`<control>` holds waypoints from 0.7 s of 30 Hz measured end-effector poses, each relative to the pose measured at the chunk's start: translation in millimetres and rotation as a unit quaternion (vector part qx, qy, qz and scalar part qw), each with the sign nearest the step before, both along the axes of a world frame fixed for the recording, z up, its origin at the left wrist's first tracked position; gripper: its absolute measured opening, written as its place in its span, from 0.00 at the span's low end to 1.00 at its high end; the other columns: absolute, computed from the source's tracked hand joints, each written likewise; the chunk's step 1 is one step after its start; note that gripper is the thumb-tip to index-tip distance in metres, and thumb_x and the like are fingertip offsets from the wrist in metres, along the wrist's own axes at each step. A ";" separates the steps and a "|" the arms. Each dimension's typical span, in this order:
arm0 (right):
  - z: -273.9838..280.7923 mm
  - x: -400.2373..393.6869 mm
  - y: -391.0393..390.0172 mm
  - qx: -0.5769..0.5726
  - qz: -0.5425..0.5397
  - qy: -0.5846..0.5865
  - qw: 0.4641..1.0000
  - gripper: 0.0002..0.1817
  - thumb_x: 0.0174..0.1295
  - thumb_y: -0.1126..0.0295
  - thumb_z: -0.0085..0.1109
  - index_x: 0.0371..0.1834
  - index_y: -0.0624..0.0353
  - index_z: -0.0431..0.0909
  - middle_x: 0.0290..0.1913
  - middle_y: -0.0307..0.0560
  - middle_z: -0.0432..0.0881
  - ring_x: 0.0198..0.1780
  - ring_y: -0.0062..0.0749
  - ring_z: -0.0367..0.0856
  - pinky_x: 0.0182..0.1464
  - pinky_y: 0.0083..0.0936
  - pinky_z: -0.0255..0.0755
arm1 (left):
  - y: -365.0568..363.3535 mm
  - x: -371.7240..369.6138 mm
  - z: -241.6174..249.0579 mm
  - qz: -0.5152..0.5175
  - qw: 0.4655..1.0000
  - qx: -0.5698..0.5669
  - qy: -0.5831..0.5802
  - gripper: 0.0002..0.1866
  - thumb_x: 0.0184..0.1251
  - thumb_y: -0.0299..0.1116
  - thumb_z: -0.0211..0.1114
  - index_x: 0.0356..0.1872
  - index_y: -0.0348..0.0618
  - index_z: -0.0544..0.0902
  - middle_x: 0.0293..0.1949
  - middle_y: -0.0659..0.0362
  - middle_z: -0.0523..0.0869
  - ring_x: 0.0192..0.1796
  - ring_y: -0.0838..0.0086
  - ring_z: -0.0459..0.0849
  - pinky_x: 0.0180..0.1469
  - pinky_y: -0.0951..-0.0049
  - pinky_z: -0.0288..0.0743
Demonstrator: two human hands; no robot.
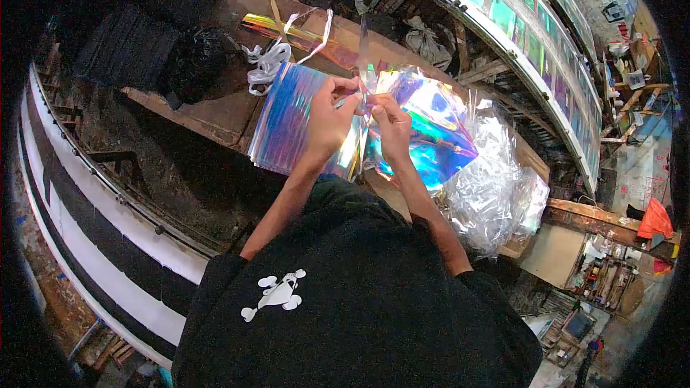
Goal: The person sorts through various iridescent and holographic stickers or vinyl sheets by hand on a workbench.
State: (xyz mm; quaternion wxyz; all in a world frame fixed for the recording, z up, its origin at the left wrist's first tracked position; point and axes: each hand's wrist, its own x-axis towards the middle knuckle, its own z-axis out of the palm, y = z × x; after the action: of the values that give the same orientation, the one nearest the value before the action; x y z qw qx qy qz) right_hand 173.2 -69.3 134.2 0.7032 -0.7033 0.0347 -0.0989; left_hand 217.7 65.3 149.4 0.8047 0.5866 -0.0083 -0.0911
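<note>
Pinching together at chest height, the left hand (pixel 329 116) and right hand (pixel 392 123) grip the edge of an iridescent foil bag (pixel 431 126) spreading rightward from them. Just beyond lie a foil sheet stack (pixel 287 118), white ribbon (pixel 264 61), and clear wrappers (pixel 496 187) on the table (pixel 215 111).

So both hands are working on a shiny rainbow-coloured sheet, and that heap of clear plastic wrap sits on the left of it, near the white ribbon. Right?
Not quite. In the head view the clear plastic wrap lies on the right of the rainbow-coloured sheet, away from the white ribbon. Both the left hand and right hand do hold it.
</note>
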 end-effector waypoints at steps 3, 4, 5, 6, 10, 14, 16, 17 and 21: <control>1.1 2.2 1.0 -0.046 -0.007 -0.014 0.999 0.14 0.69 0.66 0.57 0.47 0.67 0.83 0.40 0.38 0.78 0.43 0.20 0.72 0.45 0.18 0.65 | -0.2 -1.9 -1.5 0.017 1.000 0.012 -0.020 0.09 0.66 0.21 0.60 0.46 0.34 0.76 0.48 0.49 0.83 0.43 0.72 0.84 0.38 0.73 0.84; 0.4 3.1 1.2 -0.062 -0.018 -0.036 0.997 0.14 0.69 0.66 0.57 0.46 0.67 0.83 0.38 0.36 0.78 0.41 0.19 0.72 0.43 0.18 0.65 | 0.1 -3.0 -1.0 0.032 0.999 0.025 -0.033 0.09 0.67 0.21 0.59 0.46 0.34 0.75 0.47 0.49 0.83 0.41 0.72 0.85 0.37 0.73 0.84; -0.1 3.3 0.4 -0.062 -0.019 -0.036 0.997 0.14 0.69 0.66 0.57 0.46 0.67 0.83 0.38 0.36 0.78 0.41 0.19 0.72 0.43 0.18 0.65 | 0.8 -4.1 -0.6 0.032 0.999 0.024 -0.033 0.09 0.67 0.21 0.59 0.46 0.34 0.75 0.47 0.49 0.83 0.41 0.72 0.85 0.37 0.73 0.84; -0.3 3.5 0.2 -0.042 -0.020 0.013 0.999 0.13 0.70 0.66 0.55 0.44 0.66 0.83 0.35 0.34 0.78 0.38 0.18 0.72 0.41 0.18 0.65 | 2.2 -4.8 1.8 0.034 0.998 0.040 -0.045 0.07 0.67 0.21 0.58 0.45 0.35 0.77 0.44 0.50 0.84 0.38 0.73 0.85 0.36 0.74 0.84; 3.0 8.0 1.3 -0.024 -0.026 0.048 0.998 0.11 0.70 0.68 0.55 0.40 0.66 0.83 0.30 0.32 0.81 0.33 0.16 0.74 0.38 0.17 0.68 | 9.3 -6.5 9.6 0.009 0.985 0.159 -0.068 0.05 0.65 0.23 0.59 0.39 0.36 0.80 0.37 0.50 0.87 0.34 0.72 0.86 0.36 0.73 0.82; 1.4 8.3 2.0 0.017 -0.019 0.039 0.999 0.06 0.66 0.74 0.59 0.40 0.65 0.83 0.33 0.35 0.83 0.37 0.16 0.78 0.41 0.17 0.71 | 11.8 -7.5 5.4 0.026 0.977 0.200 -0.065 0.04 0.62 0.25 0.64 0.36 0.36 0.82 0.37 0.49 0.88 0.38 0.71 0.88 0.39 0.71 0.81; 4.1 8.2 0.2 0.051 0.007 0.041 0.998 0.05 0.63 0.79 0.61 0.41 0.65 0.83 0.35 0.37 0.84 0.40 0.18 0.80 0.43 0.18 0.75 | 12.9 -10.5 17.1 0.037 0.975 0.215 -0.045 0.09 0.59 0.29 0.69 0.37 0.35 0.83 0.40 0.49 0.89 0.43 0.69 0.88 0.43 0.70 0.81; 5.1 8.8 0.7 0.050 0.008 0.041 0.998 0.05 0.63 0.79 0.61 0.41 0.65 0.83 0.35 0.37 0.84 0.40 0.18 0.80 0.43 0.18 0.75 | 13.0 -9.5 13.7 0.038 0.975 0.214 -0.044 0.09 0.59 0.29 0.69 0.37 0.35 0.83 0.40 0.49 0.89 0.43 0.69 0.88 0.43 0.70 0.81; 20.0 8.4 10.4 0.059 0.013 0.043 0.997 0.07 0.61 0.80 0.63 0.42 0.65 0.83 0.40 0.40 0.84 0.41 0.21 0.80 0.45 0.21 0.76 | 14.6 -7.7 6.2 0.019 0.992 0.120 -0.024 0.14 0.59 0.32 0.72 0.40 0.31 0.83 0.40 0.50 0.89 0.46 0.69 0.87 0.49 0.71 0.80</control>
State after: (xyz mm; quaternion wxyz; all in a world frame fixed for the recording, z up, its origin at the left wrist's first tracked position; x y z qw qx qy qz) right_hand 181.6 -59.0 154.2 0.7424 -0.6647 0.0616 -0.0576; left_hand 209.9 79.9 155.6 0.7297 0.6809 -0.0051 -0.0618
